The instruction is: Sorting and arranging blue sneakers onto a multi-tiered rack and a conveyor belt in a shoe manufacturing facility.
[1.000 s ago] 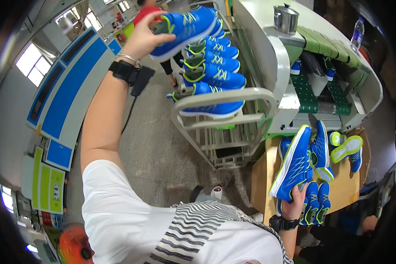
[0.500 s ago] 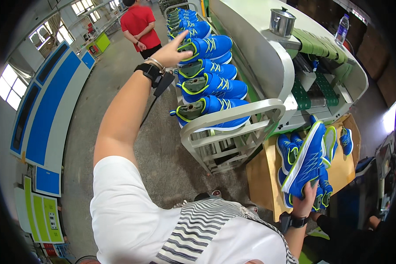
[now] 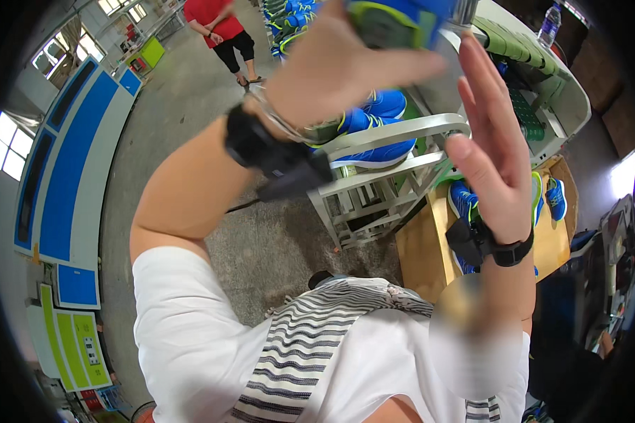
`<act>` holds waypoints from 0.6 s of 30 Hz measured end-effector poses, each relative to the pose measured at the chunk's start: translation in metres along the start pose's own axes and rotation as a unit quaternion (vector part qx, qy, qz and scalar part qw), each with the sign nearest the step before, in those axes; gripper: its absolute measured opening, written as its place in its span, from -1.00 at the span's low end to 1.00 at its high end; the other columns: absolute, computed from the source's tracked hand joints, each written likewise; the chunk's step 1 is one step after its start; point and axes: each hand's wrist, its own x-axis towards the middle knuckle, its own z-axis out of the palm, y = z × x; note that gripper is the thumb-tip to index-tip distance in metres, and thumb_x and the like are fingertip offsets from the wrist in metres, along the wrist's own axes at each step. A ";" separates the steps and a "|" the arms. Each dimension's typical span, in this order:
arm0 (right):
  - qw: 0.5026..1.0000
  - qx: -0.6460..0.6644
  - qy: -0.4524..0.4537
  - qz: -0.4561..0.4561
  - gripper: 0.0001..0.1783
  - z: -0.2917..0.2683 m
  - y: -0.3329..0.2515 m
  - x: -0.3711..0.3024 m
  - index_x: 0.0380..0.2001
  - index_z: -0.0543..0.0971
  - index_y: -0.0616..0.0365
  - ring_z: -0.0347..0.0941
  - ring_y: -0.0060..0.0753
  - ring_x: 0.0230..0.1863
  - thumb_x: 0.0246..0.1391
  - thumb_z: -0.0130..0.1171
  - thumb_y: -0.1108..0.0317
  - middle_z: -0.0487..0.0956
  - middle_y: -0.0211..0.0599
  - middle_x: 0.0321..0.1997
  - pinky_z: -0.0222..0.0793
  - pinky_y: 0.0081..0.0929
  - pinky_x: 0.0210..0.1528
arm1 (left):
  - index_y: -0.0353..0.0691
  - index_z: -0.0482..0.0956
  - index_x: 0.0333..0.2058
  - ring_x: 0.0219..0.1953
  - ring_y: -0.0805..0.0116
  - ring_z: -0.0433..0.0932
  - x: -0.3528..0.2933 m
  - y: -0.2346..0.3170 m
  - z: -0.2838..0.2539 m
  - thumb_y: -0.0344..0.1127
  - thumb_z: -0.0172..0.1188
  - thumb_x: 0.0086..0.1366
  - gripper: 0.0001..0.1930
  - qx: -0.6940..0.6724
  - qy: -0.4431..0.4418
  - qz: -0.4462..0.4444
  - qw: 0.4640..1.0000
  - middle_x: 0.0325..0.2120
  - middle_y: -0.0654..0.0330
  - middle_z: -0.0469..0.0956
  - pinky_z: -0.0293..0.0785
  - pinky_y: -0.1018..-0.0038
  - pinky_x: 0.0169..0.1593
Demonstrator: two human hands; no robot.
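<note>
My left hand [image 3: 331, 70], blurred, is raised at the top middle with its thumb stretched to the right. A blue shoe with lime-green trim [image 3: 395, 25] sits between its thumb and its fingers, close to the camera and cut off by the upper edge. The hand appears closed on it, though its fingertips are out of sight. Facing it from the right is my right hand [image 3: 497, 141], open and holding nothing, fingers upward and thumb apart. Behind the hands, more blue shoes [image 3: 381, 151] stand on a pale metal rack [image 3: 402, 134].
Right of the rack is a wooden table [image 3: 430, 261] with several blue shoes [image 3: 556, 199]. A large pale machine [image 3: 575, 106] with a water bottle [image 3: 549, 27] on top stands beyond it. A person in a red shirt [image 3: 222, 25] stands at the back left.
Both hands have come up and toward each other. The right hand has let go of the shoe it held over the table. The left hand has moved nearer, now with a shoe.
</note>
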 end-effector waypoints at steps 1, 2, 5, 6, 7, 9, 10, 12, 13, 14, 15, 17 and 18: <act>1.000 -0.023 0.008 0.015 -0.32 -0.007 0.003 -0.005 0.34 0.30 0.23 0.05 -0.27 0.49 0.15 0.19 0.39 0.15 -0.15 0.48 -0.07 -0.30 0.47 | -0.36 0.34 0.15 -0.13 0.24 0.63 -0.004 -0.013 -0.024 -0.41 0.41 0.10 -0.35 0.280 -0.052 0.207 0.936 -0.02 0.09 0.56 0.66 0.40 -0.14; 0.998 -0.049 0.018 0.035 -0.41 -0.017 0.011 -0.014 0.28 0.41 0.20 0.13 -0.29 0.45 0.15 0.19 0.47 0.17 -0.17 0.47 0.02 -0.35 0.43 | -0.41 0.42 0.07 -0.04 0.29 0.58 0.003 -0.012 -0.048 -0.45 0.34 0.14 -0.49 0.091 -0.013 0.023 0.995 0.00 0.04 0.55 0.61 0.44 -0.02; 0.975 -0.032 0.087 0.201 -0.55 -0.045 0.016 -0.049 0.16 0.51 0.18 0.30 -0.37 0.32 0.18 0.17 0.48 0.24 -0.18 0.42 0.25 -0.42 0.29 | -0.24 0.39 0.21 -0.01 0.36 0.58 0.008 -0.030 -0.107 -0.29 0.36 0.15 -0.36 0.275 -0.004 -0.044 0.961 -0.04 0.16 0.59 0.50 0.49 0.06; 0.974 -0.072 0.076 0.198 -0.62 -0.053 0.026 -0.063 0.10 0.53 0.17 0.38 -0.43 0.22 0.21 0.15 0.47 0.28 -0.19 0.37 0.37 -0.47 0.15 | -0.24 0.39 0.21 -0.01 0.36 0.58 0.015 -0.043 -0.118 -0.29 0.36 0.15 -0.36 0.281 -0.007 -0.036 0.959 -0.04 0.16 0.59 0.50 0.49 0.06; 0.969 -0.060 0.079 0.226 -0.63 -0.059 0.033 -0.078 0.10 0.53 0.19 0.37 -0.44 0.22 0.21 0.15 0.47 0.29 -0.21 0.36 0.35 -0.47 0.18 | -0.24 0.44 0.16 -0.01 0.32 0.56 0.017 -0.062 -0.127 -0.32 0.41 0.06 -0.36 0.269 -0.021 -0.044 0.962 -0.06 0.13 0.58 0.48 0.44 0.08; 0.963 -0.078 0.066 0.251 -0.65 -0.067 0.032 -0.102 0.08 0.52 0.20 0.40 -0.46 0.18 0.22 0.15 0.45 0.31 -0.23 0.33 0.35 -0.49 0.18 | -0.22 0.48 0.12 0.04 0.21 0.53 0.016 -0.107 -0.129 -0.38 0.45 -0.02 -0.34 0.347 -0.051 -0.027 0.936 -0.05 0.08 0.56 0.44 0.35 0.14; 0.959 -0.081 0.059 0.265 -0.66 -0.071 0.032 -0.115 0.08 0.52 0.20 0.41 -0.46 0.16 0.23 0.15 0.45 0.32 -0.24 0.33 0.35 -0.49 0.18 | -0.20 0.46 0.13 0.08 0.15 0.50 0.010 -0.123 -0.120 -0.42 0.44 -0.03 -0.33 0.438 -0.060 -0.002 0.897 -0.02 0.06 0.54 0.40 0.31 0.18; 0.941 -0.066 0.083 0.321 -0.67 -0.077 0.029 -0.141 0.05 0.52 0.21 0.42 -0.47 0.15 0.22 0.15 0.45 0.35 -0.24 0.30 0.36 -0.51 0.16 | -0.21 0.43 0.11 0.11 -0.07 0.45 0.010 -0.123 -0.093 -0.51 0.36 0.00 -0.38 0.575 -0.043 0.145 0.804 0.00 0.01 0.51 0.39 0.21 0.18; 0.940 -0.075 0.089 0.322 -0.67 -0.082 0.028 -0.156 0.05 0.51 0.22 0.45 -0.46 0.11 0.22 0.16 0.48 0.40 -0.25 0.25 0.37 -0.53 0.14 | -0.21 0.43 0.10 0.11 -0.07 0.45 0.009 -0.120 -0.089 -0.50 0.37 0.01 -0.38 0.573 -0.039 0.119 0.810 0.01 0.01 0.51 0.39 0.21 0.18; 0.937 -0.078 0.099 0.325 -0.67 -0.085 0.025 -0.169 0.05 0.51 0.22 0.45 -0.46 0.11 0.22 0.16 0.48 0.40 -0.25 0.25 0.37 -0.53 0.14 | -0.21 0.44 0.10 0.11 -0.07 0.45 0.008 -0.119 -0.090 -0.49 0.37 0.01 -0.39 0.571 -0.037 0.091 0.815 0.02 0.00 0.50 0.40 0.22 0.17; 0.928 -0.068 0.124 0.345 -0.67 -0.088 0.019 -0.181 0.05 0.51 0.22 0.47 -0.47 0.09 0.22 0.15 0.49 0.42 -0.26 0.21 0.38 -0.55 0.12 | -0.22 0.44 0.10 0.10 -0.08 0.46 0.003 -0.118 -0.097 -0.47 0.39 0.01 -0.39 0.545 -0.029 0.058 0.836 0.03 -0.01 0.50 0.40 0.22 0.17; 0.905 -0.071 0.161 0.388 -0.67 -0.096 0.011 -0.203 0.06 0.52 0.22 0.50 -0.49 0.02 0.22 0.14 0.52 0.51 -0.31 0.09 0.39 -0.58 0.09 | -0.23 0.42 0.13 0.10 -0.05 0.49 -0.004 -0.112 -0.112 -0.38 0.42 0.01 -0.34 0.495 -0.018 -0.036 0.868 0.06 -0.01 0.50 0.40 0.25 0.18; 0.883 -0.089 0.170 0.429 -0.68 -0.102 0.002 -0.214 0.05 0.52 0.22 0.49 -0.51 0.02 0.22 0.15 0.51 0.56 -0.35 0.00 0.38 -0.58 0.09 | -0.23 0.42 0.13 0.10 -0.05 0.49 -0.006 -0.112 -0.119 -0.38 0.42 0.01 -0.34 0.498 -0.019 -0.035 0.866 0.06 -0.01 0.50 0.40 0.25 0.18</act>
